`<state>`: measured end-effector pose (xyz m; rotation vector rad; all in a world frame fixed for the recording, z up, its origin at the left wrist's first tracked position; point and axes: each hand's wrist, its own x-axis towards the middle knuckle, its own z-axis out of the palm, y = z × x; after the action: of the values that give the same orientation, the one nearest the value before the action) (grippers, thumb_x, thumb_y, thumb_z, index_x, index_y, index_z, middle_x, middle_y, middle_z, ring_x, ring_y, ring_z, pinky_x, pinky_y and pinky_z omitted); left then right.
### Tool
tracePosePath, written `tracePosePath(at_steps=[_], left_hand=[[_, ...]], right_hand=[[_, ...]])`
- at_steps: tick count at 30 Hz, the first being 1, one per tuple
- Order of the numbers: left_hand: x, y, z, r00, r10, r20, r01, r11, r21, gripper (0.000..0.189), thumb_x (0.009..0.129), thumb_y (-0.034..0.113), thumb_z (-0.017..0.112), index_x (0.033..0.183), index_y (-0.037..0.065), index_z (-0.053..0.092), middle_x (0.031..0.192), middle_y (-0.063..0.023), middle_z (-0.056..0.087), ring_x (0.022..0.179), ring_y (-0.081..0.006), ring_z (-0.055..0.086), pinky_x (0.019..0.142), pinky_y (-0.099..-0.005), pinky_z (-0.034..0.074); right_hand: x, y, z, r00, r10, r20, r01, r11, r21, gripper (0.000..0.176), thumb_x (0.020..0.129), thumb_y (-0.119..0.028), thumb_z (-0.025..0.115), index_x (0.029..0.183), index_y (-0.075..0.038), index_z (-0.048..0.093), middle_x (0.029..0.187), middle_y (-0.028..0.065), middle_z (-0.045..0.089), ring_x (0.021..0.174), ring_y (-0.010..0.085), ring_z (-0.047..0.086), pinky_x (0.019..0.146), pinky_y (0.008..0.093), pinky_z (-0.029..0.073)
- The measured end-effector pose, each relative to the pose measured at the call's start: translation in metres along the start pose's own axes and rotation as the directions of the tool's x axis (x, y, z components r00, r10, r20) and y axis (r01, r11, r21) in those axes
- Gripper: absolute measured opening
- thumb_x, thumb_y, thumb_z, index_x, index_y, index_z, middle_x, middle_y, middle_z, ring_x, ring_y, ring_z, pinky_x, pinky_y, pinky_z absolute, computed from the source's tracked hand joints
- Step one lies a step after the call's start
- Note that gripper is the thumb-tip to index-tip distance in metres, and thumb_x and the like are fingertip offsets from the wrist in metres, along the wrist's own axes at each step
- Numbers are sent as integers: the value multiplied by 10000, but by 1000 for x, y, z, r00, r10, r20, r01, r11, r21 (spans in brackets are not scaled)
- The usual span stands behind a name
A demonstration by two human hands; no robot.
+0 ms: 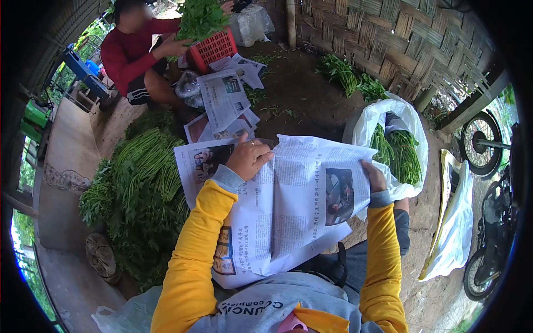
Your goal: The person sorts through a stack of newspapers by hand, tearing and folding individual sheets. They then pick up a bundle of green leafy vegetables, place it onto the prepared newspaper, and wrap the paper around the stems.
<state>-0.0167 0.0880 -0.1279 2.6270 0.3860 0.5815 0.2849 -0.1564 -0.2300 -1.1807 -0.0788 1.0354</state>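
Observation:
A printed newspaper sheet is spread over my lap, creased down its middle. My left hand lies on its upper left part, fingers bent and closed at the paper's fold. At the right edge my right hand grips the sheet, with its fingers partly hidden behind the paper. Left of the sheet is a big heap of leafy green stems. Close beyond my right hand, a white plastic sack stands open, with bundles of green stems inside.
Across from me a person in a red top squats, holding leafy greens over a red plastic crate. Loose newspapers lie nearby. More greens rest by the woven wall. At right are a flattened sack and a motorcycle.

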Motion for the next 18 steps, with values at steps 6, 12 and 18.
tracePosePath(at_steps=[6, 12, 18], left_hand=[[0, -2, 3, 1000, 17, 23, -18, 999, 33, 203, 876, 222, 566, 855, 28, 625, 807, -99, 604, 821, -296, 589, 1040, -538, 259], [1, -4, 1, 996, 4, 90, 0, 999, -45, 208, 879, 223, 567, 879, 27, 635, 802, -100, 609, 818, -287, 591, 1049, -526, 255], [0, -3, 4, 995, -1, 104, 13, 993, -115, 211, 876, 214, 575, 857, 19, 653, 756, -107, 606, 788, -273, 596, 1061, -513, 250]], right_hand=[[7, 40, -28, 997, -75, -1, 75, 997, 13, 264, 878, -200, 569, 975, 33, 645, 901, 62, 653, 793, 128, 597, 745, 243, 470], [-26, 14, -8, 996, -40, 82, 56, 975, -213, 371, 834, -239, 660, 1063, 47, 598, 926, 49, 648, 839, 114, 592, 774, 243, 460], [1, -25, 6, 960, -140, 241, 189, 963, -194, 560, 783, -382, 705, 1137, 28, 565, 1003, 86, 624, 867, 174, 585, 792, 294, 450]])
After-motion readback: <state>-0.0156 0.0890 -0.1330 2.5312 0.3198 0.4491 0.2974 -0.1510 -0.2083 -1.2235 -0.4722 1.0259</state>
